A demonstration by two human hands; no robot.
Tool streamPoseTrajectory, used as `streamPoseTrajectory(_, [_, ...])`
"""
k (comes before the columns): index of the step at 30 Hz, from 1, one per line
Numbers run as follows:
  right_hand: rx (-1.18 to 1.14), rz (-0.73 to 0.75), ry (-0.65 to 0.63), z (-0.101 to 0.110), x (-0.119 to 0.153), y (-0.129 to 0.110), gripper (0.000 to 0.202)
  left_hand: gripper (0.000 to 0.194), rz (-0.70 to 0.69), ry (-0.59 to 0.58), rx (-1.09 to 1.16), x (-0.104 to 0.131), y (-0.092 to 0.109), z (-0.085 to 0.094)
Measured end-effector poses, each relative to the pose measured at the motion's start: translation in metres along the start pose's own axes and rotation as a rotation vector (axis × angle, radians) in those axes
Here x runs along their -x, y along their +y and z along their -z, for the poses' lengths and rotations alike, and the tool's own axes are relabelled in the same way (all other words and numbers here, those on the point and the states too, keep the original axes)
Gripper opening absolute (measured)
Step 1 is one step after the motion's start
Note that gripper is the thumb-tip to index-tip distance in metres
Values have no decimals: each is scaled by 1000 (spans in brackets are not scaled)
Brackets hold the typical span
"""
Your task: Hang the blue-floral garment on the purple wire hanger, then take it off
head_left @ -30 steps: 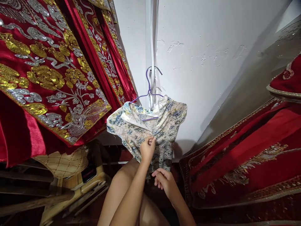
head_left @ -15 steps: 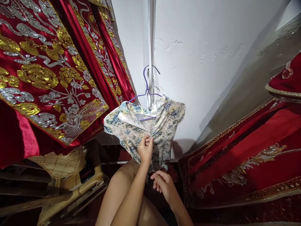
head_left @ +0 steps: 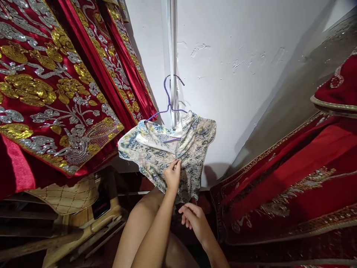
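A floral blouse (head_left: 192,143) in cream, blue and grey hangs on a purple hanger (head_left: 169,105) against the wall. At the bottom of its V-neck, my left hand (head_left: 172,175) pinches the cloth between thumb and fingertips. My right hand (head_left: 193,217) is in the air below the blouse's lower edge, apart from the cloth. Its fingers are curled in, with thumb and forefinger close together; whether something thin is between them I cannot make out.
Red garments with gold and silver sequins (head_left: 33,89) hang at the left. Beaded red clothes (head_left: 292,178) fill the right side. A bamboo chair (head_left: 92,229) with a cushion (head_left: 69,195) and a dark phone-like object (head_left: 100,206) stands lower left. A white pole (head_left: 169,41) runs down the wall.
The view has shifted slightly, so the blouse, hanger and wall sit a little further left. Both hands keep nearly the same pose, the left still pinching the neckline.
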State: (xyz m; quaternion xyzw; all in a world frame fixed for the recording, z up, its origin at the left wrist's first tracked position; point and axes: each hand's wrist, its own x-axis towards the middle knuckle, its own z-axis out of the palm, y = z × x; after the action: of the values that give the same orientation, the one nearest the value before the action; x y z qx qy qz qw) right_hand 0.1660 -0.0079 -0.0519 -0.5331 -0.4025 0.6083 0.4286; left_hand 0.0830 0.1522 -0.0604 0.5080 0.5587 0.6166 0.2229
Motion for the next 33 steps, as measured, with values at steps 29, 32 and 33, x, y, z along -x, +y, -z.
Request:
streamPoseTrajectory(29, [229, 681, 146, -9, -44, -16, 17, 30, 313, -322, 643, -37, 191, 83])
streamPoseTrajectory(32, [184, 644, 111, -8, -33, -8, 20, 27, 328, -402, 720, -73, 228, 85])
streamPoseTrajectory(33, [179, 630, 100, -6, -29, -7, 21, 26, 307, -399, 738, -80, 238, 88])
